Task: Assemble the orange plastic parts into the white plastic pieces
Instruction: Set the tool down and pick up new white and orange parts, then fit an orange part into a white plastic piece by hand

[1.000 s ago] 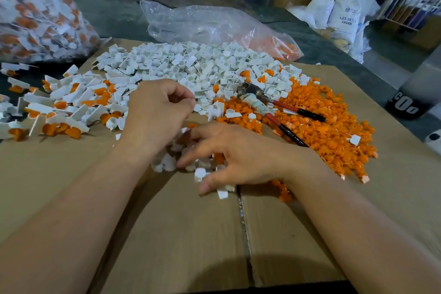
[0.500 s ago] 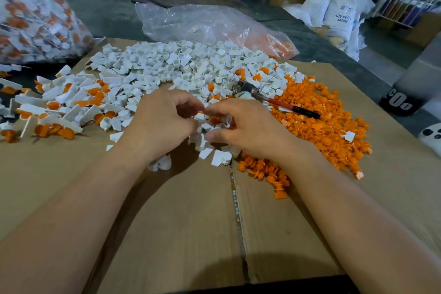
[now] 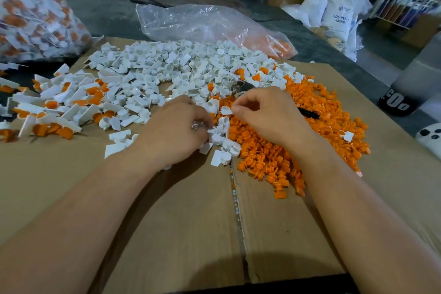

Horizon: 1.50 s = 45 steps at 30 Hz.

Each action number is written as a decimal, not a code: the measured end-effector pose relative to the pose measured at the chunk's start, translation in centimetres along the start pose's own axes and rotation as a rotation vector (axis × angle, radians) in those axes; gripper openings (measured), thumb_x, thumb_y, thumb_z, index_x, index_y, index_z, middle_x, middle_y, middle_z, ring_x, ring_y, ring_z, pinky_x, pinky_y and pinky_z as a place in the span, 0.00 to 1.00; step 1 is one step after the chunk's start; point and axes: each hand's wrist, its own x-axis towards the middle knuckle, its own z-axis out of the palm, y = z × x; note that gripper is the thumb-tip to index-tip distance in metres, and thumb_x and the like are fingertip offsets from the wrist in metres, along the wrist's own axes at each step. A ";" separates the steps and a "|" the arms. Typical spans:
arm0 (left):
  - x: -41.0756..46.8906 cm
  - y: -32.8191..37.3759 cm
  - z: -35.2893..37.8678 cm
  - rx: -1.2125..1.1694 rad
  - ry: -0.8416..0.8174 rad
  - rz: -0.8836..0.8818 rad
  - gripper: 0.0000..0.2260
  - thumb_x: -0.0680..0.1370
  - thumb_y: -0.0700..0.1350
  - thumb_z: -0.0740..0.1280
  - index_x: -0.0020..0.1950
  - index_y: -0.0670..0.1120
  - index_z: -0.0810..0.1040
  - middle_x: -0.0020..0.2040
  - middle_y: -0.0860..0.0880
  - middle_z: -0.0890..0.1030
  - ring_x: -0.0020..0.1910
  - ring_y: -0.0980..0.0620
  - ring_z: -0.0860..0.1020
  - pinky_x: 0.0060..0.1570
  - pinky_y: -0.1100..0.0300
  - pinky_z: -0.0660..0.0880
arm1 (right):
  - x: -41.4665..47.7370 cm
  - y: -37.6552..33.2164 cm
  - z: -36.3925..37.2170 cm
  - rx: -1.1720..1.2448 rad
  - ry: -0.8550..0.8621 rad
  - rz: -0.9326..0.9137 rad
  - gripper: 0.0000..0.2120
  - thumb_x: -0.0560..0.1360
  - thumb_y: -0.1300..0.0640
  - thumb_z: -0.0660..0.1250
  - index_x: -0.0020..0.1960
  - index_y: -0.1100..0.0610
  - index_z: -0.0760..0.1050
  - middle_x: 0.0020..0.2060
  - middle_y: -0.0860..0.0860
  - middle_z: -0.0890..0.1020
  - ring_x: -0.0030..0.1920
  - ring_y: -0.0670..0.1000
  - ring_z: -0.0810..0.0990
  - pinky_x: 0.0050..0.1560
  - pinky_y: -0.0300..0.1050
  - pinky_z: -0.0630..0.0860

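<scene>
A heap of loose white plastic pieces [image 3: 176, 67] covers the far middle of the cardboard, and a heap of orange plastic parts [image 3: 324, 114] lies to its right. My left hand [image 3: 171, 133] sits at the near edge of the white heap with fingers curled round a white piece [image 3: 197, 125]. My right hand [image 3: 269, 117] hovers over the orange heap, thumb and forefinger pinching another small white piece [image 3: 225, 111]. A few white pieces [image 3: 224, 143] lie between the hands.
Assembled white-and-orange pieces [image 3: 59, 107] lie at the left, a full bag of them [image 3: 31, 12] behind. Pliers [image 3: 241, 86] lie under my right hand, a handle tip [image 3: 309, 114] poking out. A clear plastic bag [image 3: 210, 24] lies beyond. Bare cardboard [image 3: 167, 222] spreads near me.
My right hand lifted off the near white pieces, moved up to meet the left, then drew slightly right, now pinching a white piece. The left hand stayed curled near the centre.
</scene>
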 end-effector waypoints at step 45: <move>-0.1 0.7 -1.2 -1.115 0.132 -0.270 0.06 0.70 0.30 0.68 0.36 0.38 0.77 0.30 0.45 0.81 0.33 0.49 0.82 0.33 0.65 0.78 | -1.3 -2.4 0.5 0.406 0.134 -0.180 0.09 0.69 0.66 0.71 0.40 0.53 0.76 0.33 0.44 0.77 0.35 0.41 0.76 0.37 0.30 0.73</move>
